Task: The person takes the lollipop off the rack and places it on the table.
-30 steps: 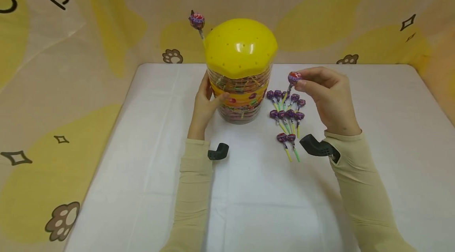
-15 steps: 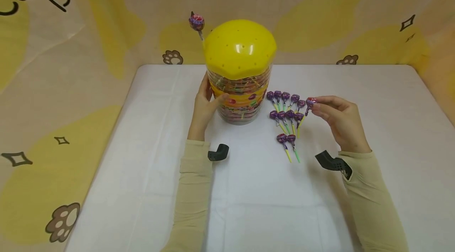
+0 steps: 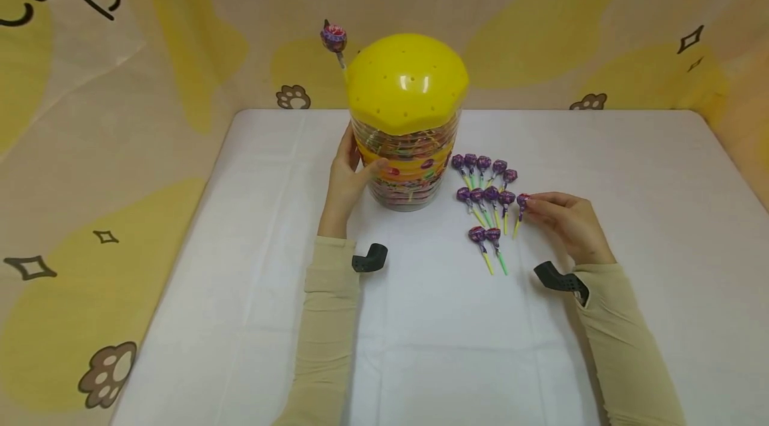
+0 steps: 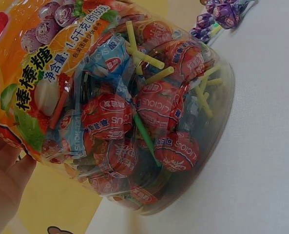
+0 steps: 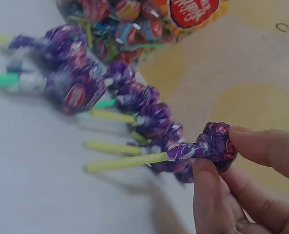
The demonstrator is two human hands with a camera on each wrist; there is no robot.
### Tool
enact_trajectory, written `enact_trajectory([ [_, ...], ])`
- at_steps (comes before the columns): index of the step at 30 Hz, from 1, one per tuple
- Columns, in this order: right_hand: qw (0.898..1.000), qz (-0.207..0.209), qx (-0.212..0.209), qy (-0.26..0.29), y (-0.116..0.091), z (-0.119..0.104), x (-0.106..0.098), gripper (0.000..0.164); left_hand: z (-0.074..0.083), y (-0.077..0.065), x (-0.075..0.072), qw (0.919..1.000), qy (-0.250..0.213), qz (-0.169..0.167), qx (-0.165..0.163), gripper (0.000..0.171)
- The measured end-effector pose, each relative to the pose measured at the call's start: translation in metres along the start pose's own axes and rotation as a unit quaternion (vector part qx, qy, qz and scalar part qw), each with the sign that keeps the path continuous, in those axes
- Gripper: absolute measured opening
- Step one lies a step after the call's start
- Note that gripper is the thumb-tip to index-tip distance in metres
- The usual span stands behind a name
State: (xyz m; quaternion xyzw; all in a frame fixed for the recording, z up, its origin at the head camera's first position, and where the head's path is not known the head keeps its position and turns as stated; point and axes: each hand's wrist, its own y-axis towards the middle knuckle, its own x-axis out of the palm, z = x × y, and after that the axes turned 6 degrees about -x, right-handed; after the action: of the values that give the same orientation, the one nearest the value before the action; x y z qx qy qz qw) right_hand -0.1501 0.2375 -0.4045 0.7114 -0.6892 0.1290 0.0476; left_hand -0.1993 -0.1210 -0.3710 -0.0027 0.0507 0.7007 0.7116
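Observation:
My left hand (image 3: pixel 347 185) grips the side of a clear candy jar (image 3: pixel 414 195) with a domed yellow lid (image 3: pixel 408 82), thumb across the front of its label. Red- and blue-wrapped lollipops (image 4: pixel 156 105) show through the plastic in the left wrist view. Between thumb and fingertips, my right hand (image 3: pixel 567 222) pinches the purple-wrapped head of a lollipop (image 5: pixel 220 146) with a yellow stick. This lollipop is at the right end of the middle of three rows of purple lollipops (image 3: pixel 491 195), its stick pointing toward me.
One lollipop (image 3: pixel 334 39) sticks up at the lid's left edge. Two purple lollipops (image 3: pixel 485 236) form the nearest row on the white tablecloth (image 3: pixel 432 359). A patterned yellow and beige cloth (image 3: pixel 541 32) hangs behind and beside the table.
My right hand has carried the lollipop from beside the jar toward the right and down to the end of the middle row. The left hand stays on the jar.

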Motion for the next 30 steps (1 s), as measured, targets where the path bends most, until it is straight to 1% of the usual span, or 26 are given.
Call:
enact_trajectory([
  [5, 1.0, 0.014, 0.022, 0.004, 0.003, 0.009, -0.005, 0.01, 0.001, 0.0, 0.0, 1.0, -0.004, 0.0, 0.002, 0.123],
  [10, 0.998, 0.054, 0.032, 0.028, 0.003, 0.015, -0.005, 0.005, 0.0, 0.0, 0.0, 1.0, -0.002, 0.0, -0.003, 0.121],
  [13, 0.997, 0.068, 0.028, 0.031, 0.003, 0.017, -0.004, 0.004, 0.0, 0.0, 0.0, 1.0, -0.001, -0.001, -0.006, 0.12],
  [18, 0.997, 0.072, 0.019, 0.018, 0.003, 0.017, -0.002, 0.006, 0.0, 0.001, 0.0, 1.0, 0.0, -0.001, -0.002, 0.121],
  [20, 0.997, 0.072, 0.017, 0.006, 0.002, 0.017, -0.002, 0.007, 0.0, 0.001, 0.0, 1.0, 0.001, -0.001, 0.0, 0.122],
  [24, 0.997, 0.062, -0.001, -0.041, 0.001, 0.015, -0.004, 0.007, 0.0, 0.0, 0.0, 1.0, 0.002, -0.001, 0.003, 0.121],
  [27, 0.995, 0.056, -0.019, -0.08, 0.0, 0.012, -0.006, 0.005, 0.0, 0.0, 0.0, 1.0, 0.003, 0.0, 0.001, 0.121],
  [30, 0.993, 0.06, -0.029, -0.101, -0.002, 0.008, -0.006, 0.004, 0.0, 0.0, 0.0, 1.0, 0.004, 0.0, -0.001, 0.122],
])
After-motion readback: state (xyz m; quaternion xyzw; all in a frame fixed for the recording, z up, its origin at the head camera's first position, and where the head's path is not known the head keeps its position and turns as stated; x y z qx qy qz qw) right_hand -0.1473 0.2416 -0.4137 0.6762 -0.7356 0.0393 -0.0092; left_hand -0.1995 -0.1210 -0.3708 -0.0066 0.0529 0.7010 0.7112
